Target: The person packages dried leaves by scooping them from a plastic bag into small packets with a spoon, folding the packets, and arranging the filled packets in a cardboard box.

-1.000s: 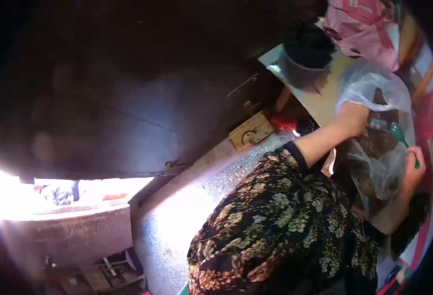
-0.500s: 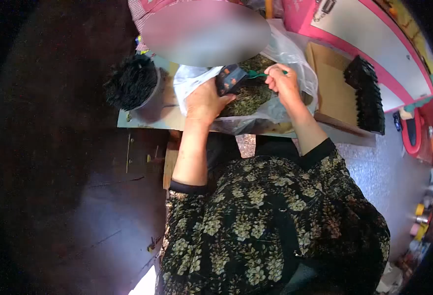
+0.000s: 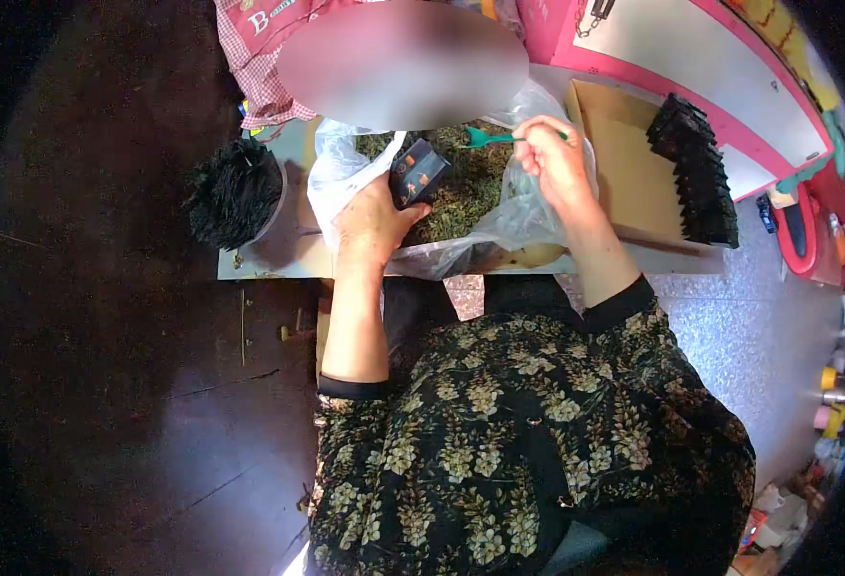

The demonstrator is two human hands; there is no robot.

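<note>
My left hand (image 3: 369, 223) is closed around a small black packet (image 3: 420, 175) with orange print, holding it tilted over an open clear plastic bag (image 3: 341, 158). Loose dried green-brown herb (image 3: 465, 192) fills the bag. Between the fingers of my right hand (image 3: 552, 158) is a green plastic fork (image 3: 485, 137), its head pointing left above the herb. A short gap separates the fork from the packet. Whether anything lies on the fork or inside the packet, I cannot make out.
Left of the bag stands a tub (image 3: 273, 206) packed with black strips. On the right, a cardboard box (image 3: 624, 182) carries a row of black packets (image 3: 696, 173) along its far side. A pink checked bag (image 3: 259, 67) is at the back. All of this rests on a low table (image 3: 249, 264).
The fork has drawn away from the packet's mouth, to the right of it. My left hand and the packet sit slightly lower and more to the left. The whole view has shifted a little.
</note>
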